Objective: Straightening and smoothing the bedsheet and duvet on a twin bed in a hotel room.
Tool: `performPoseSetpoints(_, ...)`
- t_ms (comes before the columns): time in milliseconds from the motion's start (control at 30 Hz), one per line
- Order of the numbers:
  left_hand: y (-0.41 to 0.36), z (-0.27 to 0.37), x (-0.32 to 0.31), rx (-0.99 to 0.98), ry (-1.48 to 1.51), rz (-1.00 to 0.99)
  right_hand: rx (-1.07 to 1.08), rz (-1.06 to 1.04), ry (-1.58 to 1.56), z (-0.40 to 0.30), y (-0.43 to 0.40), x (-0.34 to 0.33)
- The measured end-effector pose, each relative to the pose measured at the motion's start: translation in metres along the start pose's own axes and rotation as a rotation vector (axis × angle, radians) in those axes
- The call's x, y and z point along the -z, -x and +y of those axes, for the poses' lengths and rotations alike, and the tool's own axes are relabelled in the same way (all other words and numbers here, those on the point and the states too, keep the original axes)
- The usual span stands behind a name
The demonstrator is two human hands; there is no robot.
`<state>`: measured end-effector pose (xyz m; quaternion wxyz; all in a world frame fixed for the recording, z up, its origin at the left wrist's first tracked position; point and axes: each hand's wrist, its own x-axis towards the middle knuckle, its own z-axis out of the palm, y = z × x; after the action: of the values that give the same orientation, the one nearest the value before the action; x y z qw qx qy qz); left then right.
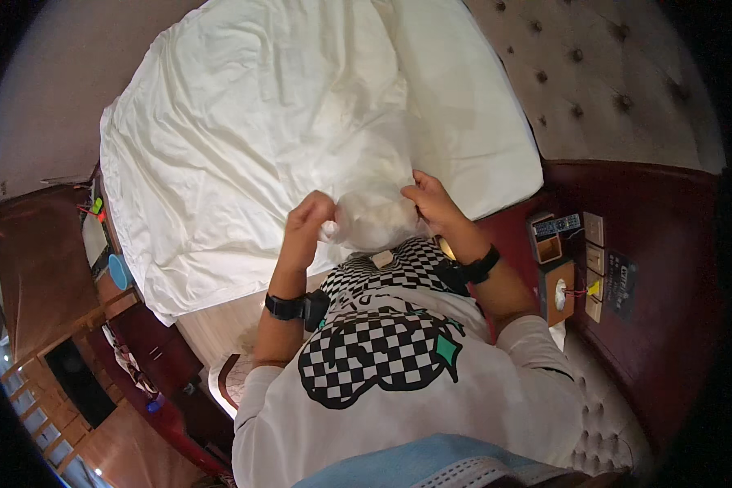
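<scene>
Between my hands is a thin, translucent white plastic bag, held in front of my waist at the near edge of the bed. My left hand is closed on the bag's left side, with a white bunched bit showing under the fingers. My right hand pinches the bag's right edge between thumb and fingers. Behind the bag spreads a wrinkled white bed sheet on the bed. What the bag contains, if anything, cannot be told.
A tufted headboard stands at the upper right. Below it, a bedside ledge holds a remote control in an organizer and a tissue box. A blue bowl-like container is at the left, beyond the bed's corner.
</scene>
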<state>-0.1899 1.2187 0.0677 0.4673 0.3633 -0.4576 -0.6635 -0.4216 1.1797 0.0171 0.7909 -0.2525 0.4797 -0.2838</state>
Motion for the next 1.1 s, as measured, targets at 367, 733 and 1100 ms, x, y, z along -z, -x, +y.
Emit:
performPoseSetpoints(367,0.014,-0.009,-0.03,0.072,-0.724,0.098,-0.084,-0.102,-0.011,0.018,-0.012,0.014)
performPoseSetpoints(733,0.059,0.065,-0.041,-0.051,-0.673,0.315,0.069,-0.216,0.196,0.055,-0.084,-0.04)
performPoseSetpoints(1100,0.085,0.117,-0.055,0.012,-0.866,0.372,0.038,0.096,-0.119,-0.022,-0.127,-0.04)
